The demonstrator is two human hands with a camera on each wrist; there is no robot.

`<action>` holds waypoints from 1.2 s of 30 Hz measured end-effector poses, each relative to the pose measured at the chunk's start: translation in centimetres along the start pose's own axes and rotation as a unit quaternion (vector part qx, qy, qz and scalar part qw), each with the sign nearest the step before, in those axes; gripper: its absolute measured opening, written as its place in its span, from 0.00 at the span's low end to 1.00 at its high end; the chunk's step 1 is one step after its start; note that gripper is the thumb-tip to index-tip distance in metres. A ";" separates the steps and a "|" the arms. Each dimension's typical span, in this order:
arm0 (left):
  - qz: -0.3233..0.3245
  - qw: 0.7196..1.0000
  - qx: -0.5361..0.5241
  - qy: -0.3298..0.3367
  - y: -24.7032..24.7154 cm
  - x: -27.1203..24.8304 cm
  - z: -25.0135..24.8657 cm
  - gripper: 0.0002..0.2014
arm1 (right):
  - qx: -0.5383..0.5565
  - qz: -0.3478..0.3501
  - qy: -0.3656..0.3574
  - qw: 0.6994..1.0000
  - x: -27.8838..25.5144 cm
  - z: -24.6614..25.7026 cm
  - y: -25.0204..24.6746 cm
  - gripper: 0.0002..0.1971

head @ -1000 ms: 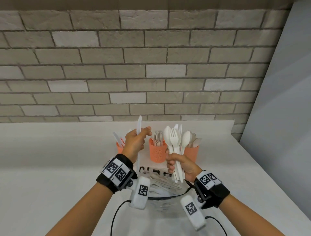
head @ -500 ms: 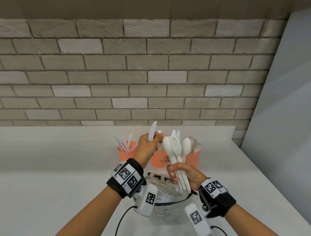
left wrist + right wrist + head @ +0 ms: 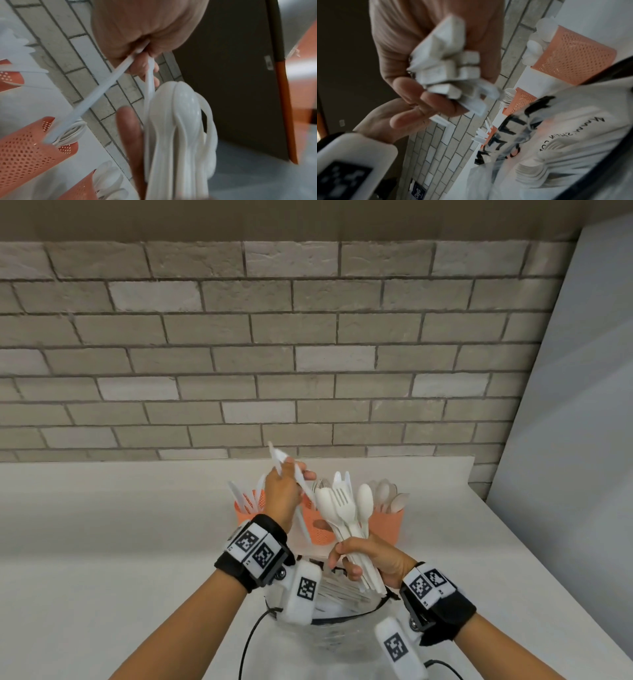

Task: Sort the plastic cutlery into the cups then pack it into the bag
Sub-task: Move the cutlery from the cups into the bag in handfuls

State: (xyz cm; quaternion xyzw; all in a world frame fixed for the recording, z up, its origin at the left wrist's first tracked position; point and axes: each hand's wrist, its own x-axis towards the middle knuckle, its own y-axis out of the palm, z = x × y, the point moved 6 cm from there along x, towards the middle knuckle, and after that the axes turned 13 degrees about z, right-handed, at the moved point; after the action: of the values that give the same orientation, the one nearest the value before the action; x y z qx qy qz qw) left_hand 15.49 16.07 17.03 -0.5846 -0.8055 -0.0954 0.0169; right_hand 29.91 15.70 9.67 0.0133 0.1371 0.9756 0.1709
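My left hand (image 3: 291, 474) pinches a white plastic knife (image 3: 282, 462), tilted, just left of the bundle's heads; in the left wrist view two thin white handles (image 3: 109, 81) run out of its fingers. In my right hand (image 3: 356, 559) is a gripped bundle of white spoons and forks (image 3: 342, 508), held upright over the bag; their handle ends (image 3: 447, 70) show in its fist. Three orange perforated cups stand behind: the left cup (image 3: 245, 506) with knives, the middle cup (image 3: 320, 530) with forks, the right cup (image 3: 388, 525) with spoons. The clear printed bag (image 3: 342, 607) lies below my wrists with cutlery inside.
The cups and bag sit on a white counter (image 3: 102, 542) against a grey brick wall (image 3: 239, 354). A pale panel (image 3: 565, 440) closes off the right side. Black cables (image 3: 250, 642) trail from the wrist cameras near the counter's front.
My left hand carried the knife rightward from above the left cup to beside the bundle, and the knife tipped from upright to slanted. My right hand kept its grip on the bundle.
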 end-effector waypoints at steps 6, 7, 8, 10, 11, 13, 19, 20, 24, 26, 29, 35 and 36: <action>-0.098 0.993 -0.038 0.060 -3.2 1.6 -1.2 0.15 | -0.155 -0.137 0.049 0.977 0.1 0.1 -1.2 0.12; -0.101 0.992 -0.027 0.064 -3.5 1.8 -1.5 0.13 | -0.182 -0.168 0.053 0.967 0.0 0.2 -1.5 0.11; -0.098 0.993 -0.012 0.063 -3.7 1.9 -1.6 0.10 | -0.219 -0.203 0.051 0.953 0.0 0.4 -1.9 0.11; -0.077 0.995 0.028 0.050 -3.7 1.9 -1.6 0.07 | -0.336 -0.277 0.042 0.899 -0.3 1.1 -2.7 0.08; -0.061 0.996 0.043 0.038 -3.4 1.8 -1.3 0.07 | -0.405 -0.305 0.042 0.861 -0.4 1.5 -2.9 0.07; -0.022 0.999 0.043 0.003 -2.4 1.3 -0.5 0.08 | -0.501 -0.350 0.053 0.789 -0.5 2.3 -3.1 0.07; 0.044 0.990 0.128 -0.023 1.3 -0.5 1.1 0.08 | -0.577 -0.387 0.085 0.714 0.0 3.0 -3.1 0.14; 0.042 0.989 0.139 -0.013 1.8 -0.5 1.2 0.10 | -0.580 -0.387 0.088 0.711 0.0 2.9 -3.0 0.14; 0.013 0.989 0.148 -0.005 2.3 -0.2 1.7 0.08 | -0.586 -0.386 0.098 0.706 0.0 2.8 -2.8 0.13; 0.020 0.987 0.157 0.005 2.6 -0.2 1.9 0.07 | -0.585 -0.387 0.102 0.705 -0.2 2.8 -2.8 0.13; 0.008 0.989 0.145 0.027 2.8 -0.4 1.8 0.06 | -0.588 -0.386 0.109 0.703 -0.4 2.8 -2.8 0.12; 0.003 0.995 0.096 0.017 3.0 -0.8 2.5 0.07 | -0.595 -0.383 0.106 0.699 -0.8 3.1 -2.6 0.13; 0.005 0.995 0.095 0.010 3.0 -0.8 2.6 0.08 | -0.595 -0.383 0.104 0.699 -0.8 3.2 -2.5 0.13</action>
State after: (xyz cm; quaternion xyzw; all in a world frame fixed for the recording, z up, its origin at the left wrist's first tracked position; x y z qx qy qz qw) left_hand 18.81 16.69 14.74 -0.5836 -0.8076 -0.0240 0.0809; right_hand 31.74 18.56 12.04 -0.2460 -0.4619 0.6992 0.4871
